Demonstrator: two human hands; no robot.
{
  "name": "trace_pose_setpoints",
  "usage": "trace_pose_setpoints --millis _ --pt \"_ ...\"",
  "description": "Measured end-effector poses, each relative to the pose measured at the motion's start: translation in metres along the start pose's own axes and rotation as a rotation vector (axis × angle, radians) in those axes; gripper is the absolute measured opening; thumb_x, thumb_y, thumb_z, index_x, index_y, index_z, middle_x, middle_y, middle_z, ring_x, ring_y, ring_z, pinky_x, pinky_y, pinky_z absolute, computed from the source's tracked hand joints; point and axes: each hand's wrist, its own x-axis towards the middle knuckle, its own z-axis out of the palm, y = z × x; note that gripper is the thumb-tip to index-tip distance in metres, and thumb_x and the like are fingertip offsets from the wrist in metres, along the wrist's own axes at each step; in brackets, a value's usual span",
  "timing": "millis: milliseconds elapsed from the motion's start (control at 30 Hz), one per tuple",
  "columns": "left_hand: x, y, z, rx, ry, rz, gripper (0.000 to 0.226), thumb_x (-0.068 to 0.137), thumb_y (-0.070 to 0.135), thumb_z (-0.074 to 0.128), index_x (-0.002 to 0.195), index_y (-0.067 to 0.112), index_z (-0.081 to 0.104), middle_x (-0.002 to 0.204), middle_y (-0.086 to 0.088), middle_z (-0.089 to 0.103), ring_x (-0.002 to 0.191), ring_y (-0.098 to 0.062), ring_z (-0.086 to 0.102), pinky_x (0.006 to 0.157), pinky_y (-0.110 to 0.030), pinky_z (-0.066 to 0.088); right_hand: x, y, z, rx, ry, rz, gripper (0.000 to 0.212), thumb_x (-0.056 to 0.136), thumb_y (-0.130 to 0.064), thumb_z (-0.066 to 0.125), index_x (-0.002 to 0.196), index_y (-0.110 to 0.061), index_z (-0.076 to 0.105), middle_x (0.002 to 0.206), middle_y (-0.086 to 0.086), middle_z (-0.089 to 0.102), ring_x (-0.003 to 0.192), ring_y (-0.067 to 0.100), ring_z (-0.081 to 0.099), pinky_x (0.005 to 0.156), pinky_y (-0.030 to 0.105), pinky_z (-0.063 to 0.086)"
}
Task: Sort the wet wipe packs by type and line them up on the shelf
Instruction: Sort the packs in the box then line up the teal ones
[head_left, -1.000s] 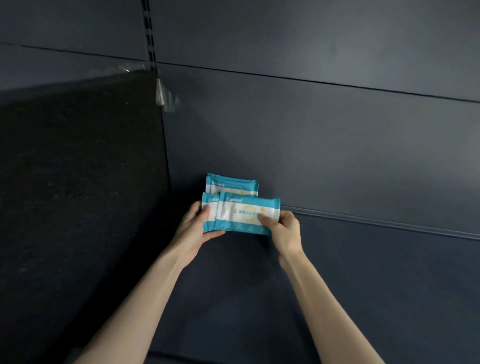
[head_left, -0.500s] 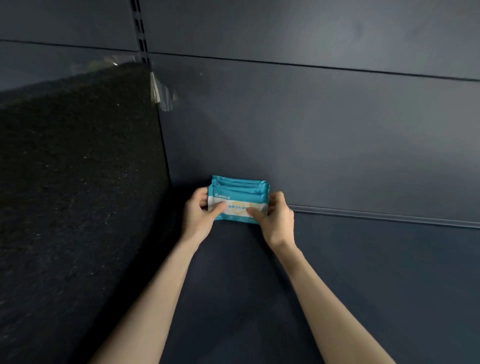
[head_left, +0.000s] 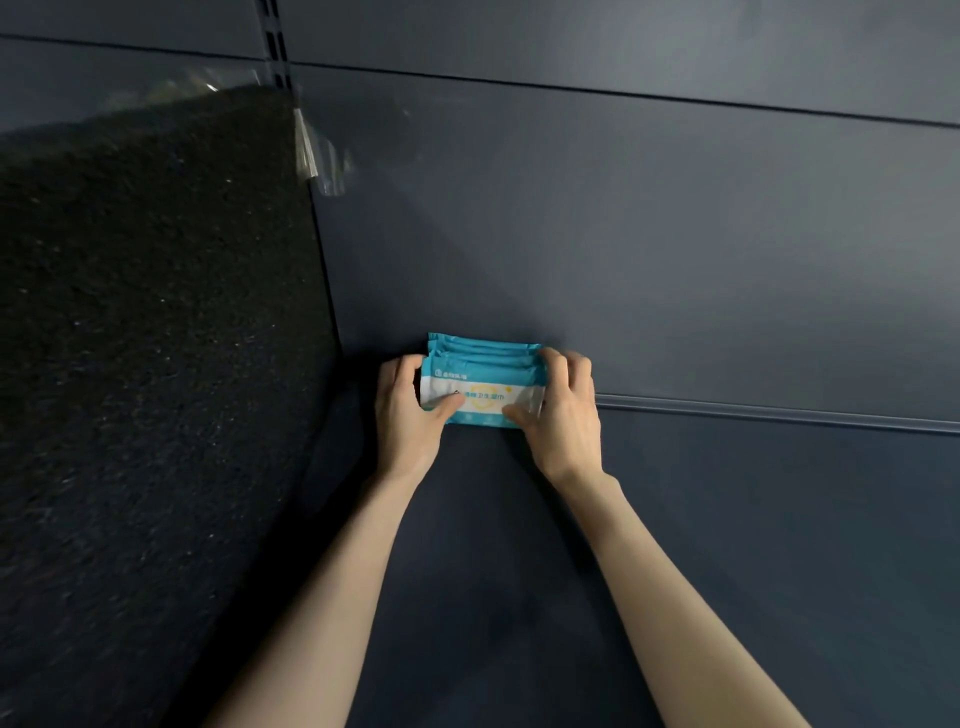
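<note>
- The dark blue back wall (head_left: 623, 234) fills most of the view, crossed by thin horizontal seams.
- A black speckled side panel (head_left: 145, 338) closes off the left.
- The shelf floor (head_left: 779, 519), also dark blue, runs from the near edge to the back wall, with a pale strip (head_left: 779, 413) along the join.
- Two bare forearms reach from the near edge toward the far left corner.
- The wet wipe packs (head_left: 483, 353), teal and white, stand on edge in a tight row one behind another, at the back wall just right of the corner.
- The front pack (head_left: 488, 397) has a white band with a yellow emblem and blue Chinese characters, too blurred to read. A small white logo and text sit on its upper teal edge.
- The left hand (head_left: 405, 410) clasps the row's left end, thumb on the front pack's face.
- The right hand (head_left: 563, 415) clasps the right end, fingers curled over the top and thumb on the front.
- A scrap of clear plastic (head_left: 317, 150) hangs below a slotted upright (head_left: 278, 47).
</note>
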Motion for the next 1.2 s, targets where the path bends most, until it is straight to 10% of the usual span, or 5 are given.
trace_pose_setpoints --millis 267,467,733,1200 --pt "-0.003 0.008 0.002 0.006 -0.043 -0.058 0.053 0.076 0.008 0.076 0.121 0.007 0.047 0.113 -0.007 0.063 0.1 -0.019 0.061 0.08 -0.025 0.046 0.002 0.001 0.003 -0.147 -0.07 -0.015 0.069 0.088 -0.026 0.063 0.146 -0.024 0.027 0.134 0.001 0.042 0.115 0.024 0.042 0.088 0.037 0.043" --pt "-0.008 0.017 -0.01 0.153 -0.076 -0.052 0.067 0.081 0.023 0.073 0.137 0.012 0.038 0.13 -0.01 0.055 0.116 -0.025 0.054 0.094 -0.045 0.048 -0.001 -0.005 -0.012 -0.184 -0.098 -0.043 0.065 0.091 -0.03 0.06 0.147 -0.023 0.028 0.137 0.003 0.042 0.118 0.027 0.041 0.095 0.036 0.038" --pt "-0.035 0.077 -0.024 0.213 -0.08 0.294 0.044 0.085 0.017 0.068 0.125 0.003 0.055 0.119 -0.015 0.06 0.113 -0.034 0.052 0.095 -0.04 0.04 -0.046 -0.008 -0.082 -0.16 0.159 -0.037 0.036 0.094 -0.031 0.054 0.126 -0.012 0.054 0.134 0.004 0.049 0.115 0.027 0.043 0.088 0.036 0.042" --pt "-0.261 0.172 0.029 0.091 -0.616 0.59 0.043 0.089 0.045 0.042 0.115 0.016 0.062 0.112 0.006 0.062 0.105 -0.012 0.054 0.089 -0.036 0.046 -0.309 0.084 -0.212 -0.258 0.396 0.228 0.025 0.09 -0.029 0.057 0.109 -0.015 0.065 0.116 -0.001 0.063 0.105 0.02 0.056 0.083 0.032 0.05"
